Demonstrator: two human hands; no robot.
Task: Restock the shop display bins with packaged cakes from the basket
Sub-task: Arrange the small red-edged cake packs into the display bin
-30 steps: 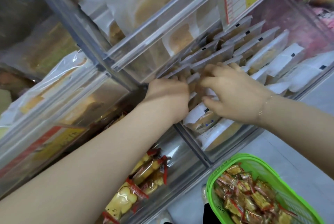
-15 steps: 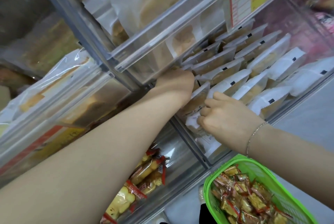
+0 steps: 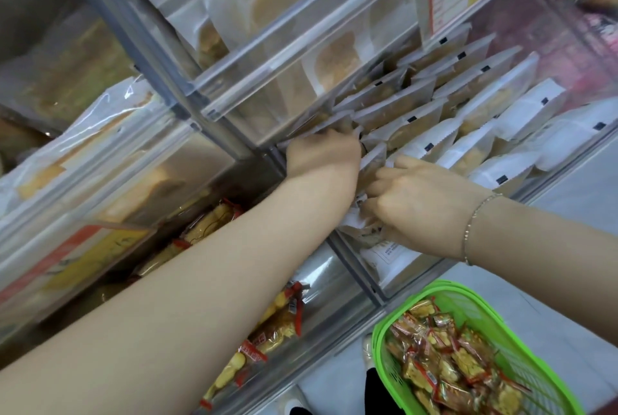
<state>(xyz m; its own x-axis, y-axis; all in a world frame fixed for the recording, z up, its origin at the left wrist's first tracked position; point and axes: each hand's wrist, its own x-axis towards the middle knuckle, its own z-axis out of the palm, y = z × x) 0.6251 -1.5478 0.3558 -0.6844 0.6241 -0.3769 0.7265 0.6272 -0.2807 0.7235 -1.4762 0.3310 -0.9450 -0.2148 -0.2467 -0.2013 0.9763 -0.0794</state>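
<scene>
While the left hand [image 3: 322,155] reaches into the centre bin [image 3: 401,284], fingers hidden, the right hand [image 3: 423,202] pinches white cake packets [image 3: 359,215]; green basket [image 3: 495,314] lower right.

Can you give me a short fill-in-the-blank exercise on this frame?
1. The basket holding wrapped cakes is ____ in colour.
2. The bracelet is on the ____ wrist.
3. Both the left hand and the right hand are at the bin of ____ packets.

Missing words: green; right; white

Basket [image 3: 378,341] (holding cakes [image 3: 444,364]) lies below the bins [image 3: 418,267].
</scene>
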